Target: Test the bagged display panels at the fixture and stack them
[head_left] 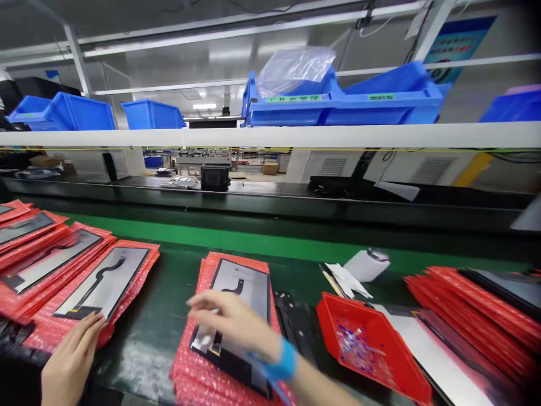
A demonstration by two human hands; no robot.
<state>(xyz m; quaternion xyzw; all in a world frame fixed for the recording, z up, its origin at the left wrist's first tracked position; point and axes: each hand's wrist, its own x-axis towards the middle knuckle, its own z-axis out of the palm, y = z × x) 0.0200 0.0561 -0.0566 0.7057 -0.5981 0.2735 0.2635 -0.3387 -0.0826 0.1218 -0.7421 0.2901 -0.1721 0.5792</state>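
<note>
My left hand (74, 358) lies with its fingers stretched out on the lower edge of a display panel (107, 282), which rests on red bubble-wrap bags (146, 262). A dark flex cable curves over the panel's silvery back. My right hand (232, 318), with a blue wrist strap (281, 361), is over a second display panel (260, 285) on another stack of red bubble bags (186, 361). Its fingers are bent and blurred. Small white patches show at the fingertips; whether it holds anything is unclear. The hand covers part of that panel.
Right of the stack stand a red bin (372, 338) with small blue-and-clear pieces and a white bottle (367, 265). More red bags (473, 304) and a white-backed panel (431, 349) lie farther right. Several bagged panels (59, 254) fill the left. Blue bins (287, 113) sit on the shelf (270, 136) overhead.
</note>
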